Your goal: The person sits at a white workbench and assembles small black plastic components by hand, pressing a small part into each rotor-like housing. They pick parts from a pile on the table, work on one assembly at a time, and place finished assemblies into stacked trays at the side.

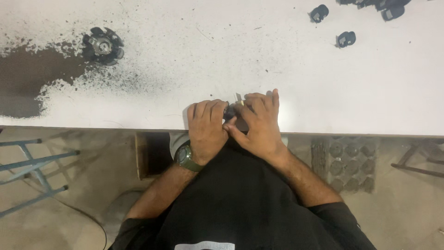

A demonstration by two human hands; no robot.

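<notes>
Both of my hands meet at the near edge of a white table (323, 92). My left hand (206, 127), with a green wristwatch on the wrist, is curled around a small dark part (229, 112) that is mostly hidden by the fingers. My right hand (260, 121) presses against the same part from the right, its thumb laid across the front. A thin light metal piece (238, 97) sticks up between the fingertips. What the part is exactly cannot be made out.
A round dark metal piece with notched rim (102, 45) lies at the table's far left beside a dark powdery stain (27, 78). Several small black parts (346, 39) lie at the far right. A blue metal frame (32, 162) stands on the floor to the left.
</notes>
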